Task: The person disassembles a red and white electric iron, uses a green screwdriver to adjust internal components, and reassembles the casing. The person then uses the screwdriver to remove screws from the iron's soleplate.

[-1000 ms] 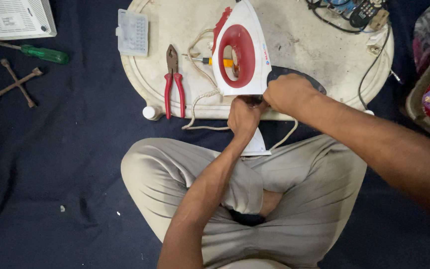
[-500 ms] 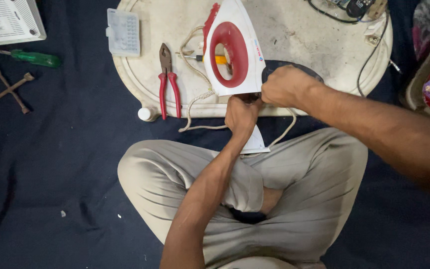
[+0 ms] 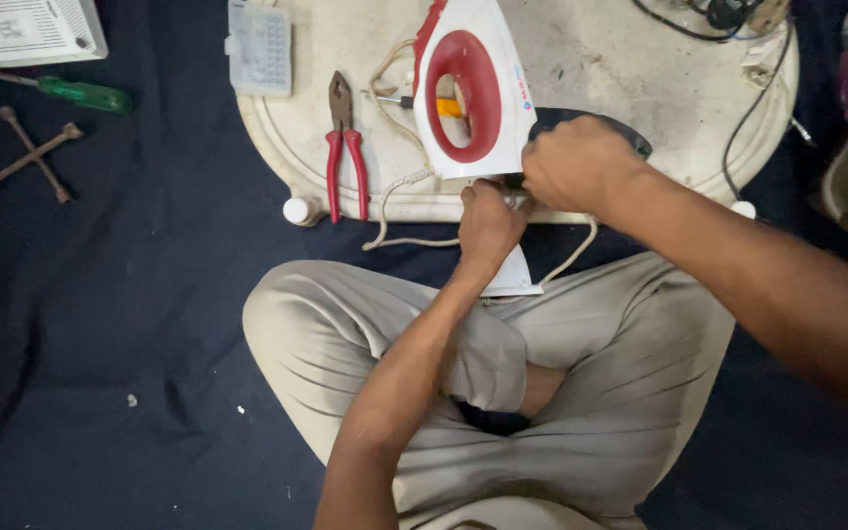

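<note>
Both of my hands meet at the rear end of the white and red clothes iron (image 3: 468,93), at the near edge of the surface (image 3: 601,59). My left hand (image 3: 488,224) is curled closed just below the iron's rear, with its fingers pinched on something small there; what it grips is hidden by the fingers, so I cannot tell what it is. My right hand (image 3: 581,165) is closed in a fist just to the right of the iron's rear, touching it, and it covers whatever it holds. A dark oval plate (image 3: 591,123) shows partly behind that fist.

The iron lies flat with its red handle loop facing up and its pointed end directed away from me. A white wedge-shaped part (image 3: 517,278) rests on my lap just beneath my left hand. A beige braided cord (image 3: 390,191) runs from the iron's left side, loops over the near edge of the surface and passes under my hands. A yellow-handled screwdriver (image 3: 444,106) shows through the handle loop.

Left of the iron, red-handled pliers (image 3: 345,157) lie with their jaws pointing away from me. Further left, a small clear compartment box (image 3: 259,47) sits at the surface's corner. On the dark floor cloth (image 3: 130,314) to the left lie a green-handled screwdriver (image 3: 76,92) and a rusty cross-shaped wrench (image 3: 31,155). Black wires (image 3: 738,147) trail across the far right of the surface.
</note>
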